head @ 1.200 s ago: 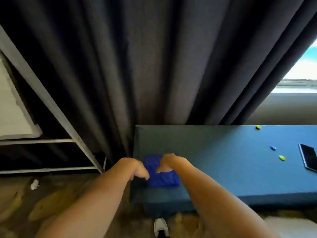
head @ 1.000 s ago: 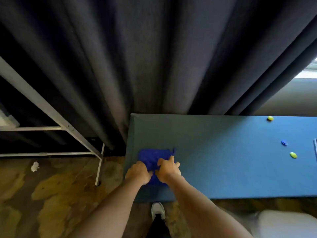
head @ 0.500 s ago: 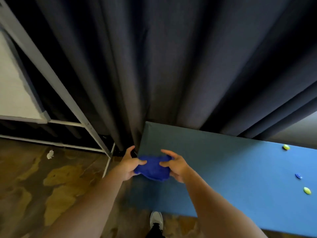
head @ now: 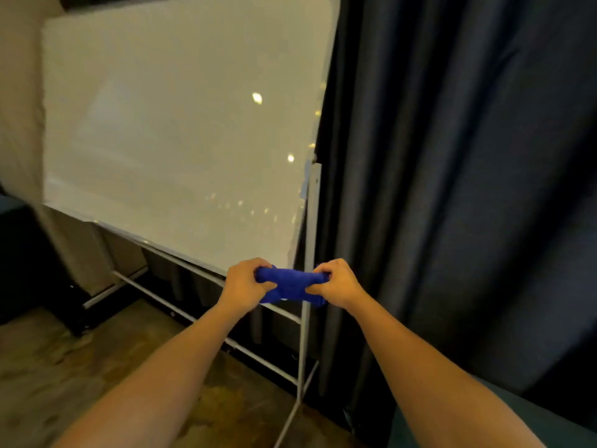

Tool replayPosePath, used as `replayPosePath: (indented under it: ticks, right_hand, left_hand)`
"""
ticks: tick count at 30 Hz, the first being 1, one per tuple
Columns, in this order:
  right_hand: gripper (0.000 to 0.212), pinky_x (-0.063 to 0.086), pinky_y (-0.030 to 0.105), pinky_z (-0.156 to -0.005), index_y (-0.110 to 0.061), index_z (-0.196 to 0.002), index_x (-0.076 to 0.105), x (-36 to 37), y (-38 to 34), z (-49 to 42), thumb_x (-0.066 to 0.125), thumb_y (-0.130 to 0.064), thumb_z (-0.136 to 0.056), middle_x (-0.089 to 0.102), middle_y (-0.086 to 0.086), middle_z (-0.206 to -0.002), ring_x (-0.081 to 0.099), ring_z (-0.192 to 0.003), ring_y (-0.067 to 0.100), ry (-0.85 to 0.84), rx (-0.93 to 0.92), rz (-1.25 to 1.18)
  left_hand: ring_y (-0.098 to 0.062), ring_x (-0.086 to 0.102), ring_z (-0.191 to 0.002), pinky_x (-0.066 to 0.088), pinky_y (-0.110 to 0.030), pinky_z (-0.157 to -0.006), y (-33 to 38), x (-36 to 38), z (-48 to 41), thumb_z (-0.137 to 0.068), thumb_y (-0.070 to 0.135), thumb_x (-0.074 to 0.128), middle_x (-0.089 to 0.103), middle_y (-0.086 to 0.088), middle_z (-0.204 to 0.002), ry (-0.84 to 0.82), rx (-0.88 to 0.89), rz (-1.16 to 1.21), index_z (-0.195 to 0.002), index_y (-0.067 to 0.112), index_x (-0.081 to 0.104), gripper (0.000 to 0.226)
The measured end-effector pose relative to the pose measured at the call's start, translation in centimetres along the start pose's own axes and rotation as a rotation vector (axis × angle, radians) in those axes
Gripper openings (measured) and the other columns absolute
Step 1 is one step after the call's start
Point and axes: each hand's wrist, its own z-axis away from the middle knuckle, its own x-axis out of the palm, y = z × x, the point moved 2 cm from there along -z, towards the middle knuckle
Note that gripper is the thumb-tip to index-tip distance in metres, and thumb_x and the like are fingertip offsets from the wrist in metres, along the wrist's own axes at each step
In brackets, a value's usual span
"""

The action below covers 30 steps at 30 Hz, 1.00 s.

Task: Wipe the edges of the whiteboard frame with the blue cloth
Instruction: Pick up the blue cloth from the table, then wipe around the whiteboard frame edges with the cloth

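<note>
A large whiteboard (head: 181,130) on a light metal stand fills the upper left of the head view, tilted back. Its bottom frame edge (head: 155,245) runs down to the lower right corner, just above my hands. The blue cloth (head: 290,284) is bunched and stretched between both hands, in front of that corner. My left hand (head: 244,282) grips its left end and my right hand (head: 336,286) grips its right end. Whether the cloth touches the frame cannot be told.
The stand's upright post (head: 310,253) and lower crossbars (head: 206,321) pass behind my hands. Dark curtains (head: 458,189) hang at the right. A corner of the blue table (head: 504,402) shows at the bottom right. Brown mottled floor (head: 64,367) lies below.
Both hands lifted the blue cloth off the blue table. The view turned left and up from the table to the whiteboard, and the cloth now hangs by the board's lower right corner.
</note>
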Motion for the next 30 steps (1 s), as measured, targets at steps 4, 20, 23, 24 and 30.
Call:
replayPosePath:
  ticks: [4, 20, 23, 24, 30]
  right_hand:
    - [0.023, 0.058, 0.044, -0.085, -0.006, -0.105, 0.069, 4.6, -7.9, -1.9, 0.074, -0.013, -0.083, 0.074, 0.012, -0.102, 0.070, -0.095, 0.027, -0.097, 0.107, -0.575]
    - [0.025, 0.059, 0.031, -0.057, -0.017, -0.120, 0.052, 18.3, -24.6, -18.7, 0.057, -0.028, -0.098, 0.063, 0.007, -0.113, 0.074, -0.076, 0.026, -0.043, -0.104, -0.622]
    - [0.021, 0.058, 0.030, -0.056, -0.019, -0.117, 0.053, 18.2, -27.5, -25.9, 0.055, -0.031, -0.099, 0.064, 0.002, -0.106, 0.074, -0.072, 0.025, 0.020, -0.145, -0.605]
    - [0.019, 0.058, 0.030, -0.055, -0.020, -0.115, 0.052, 18.1, -28.7, -28.4, 0.054, -0.031, -0.100, 0.063, 0.000, -0.103, 0.073, -0.071, 0.024, 0.044, -0.154, -0.597]
    - [0.017, 0.051, 0.020, -0.049, -0.022, -0.114, 0.049, 15.8, -37.0, -43.6, 0.046, -0.033, -0.102, 0.058, -0.005, -0.100, 0.064, -0.078, 0.019, 0.186, -0.273, -0.460]
  left_hand:
    - [-0.024, 0.068, -0.085, 0.053, -0.032, -0.073, -3.3, -9.7, -1.0, -0.081, 0.024, 0.076, 0.074, -0.008, -0.089, -0.001, -0.197, 0.430, -0.099, 0.006, 0.073, 0.025]
    - [-0.036, 0.063, -0.105, 0.061, -0.051, -0.067, -12.8, -26.5, -14.5, -0.094, 0.024, 0.061, 0.058, -0.016, -0.121, 0.417, -0.129, 0.597, -0.114, 0.016, 0.052, 0.023]
    - [-0.032, 0.063, -0.102, 0.062, -0.044, -0.062, -12.9, -29.2, -22.0, -0.096, 0.026, 0.058, 0.059, -0.013, -0.120, 0.443, -0.042, 0.575, -0.114, 0.016, 0.053, 0.022]
    - [-0.032, 0.063, -0.101, 0.061, -0.043, -0.062, -12.7, -30.1, -24.7, -0.097, 0.027, 0.056, 0.060, -0.013, -0.119, 0.452, -0.034, 0.579, -0.114, 0.016, 0.053, 0.021]
    - [-0.030, 0.063, -0.097, 0.062, -0.046, -0.070, -11.9, -36.0, -40.4, -0.099, 0.028, 0.049, 0.059, -0.012, -0.120, 0.509, -0.006, 0.583, -0.117, 0.016, 0.052, 0.021]
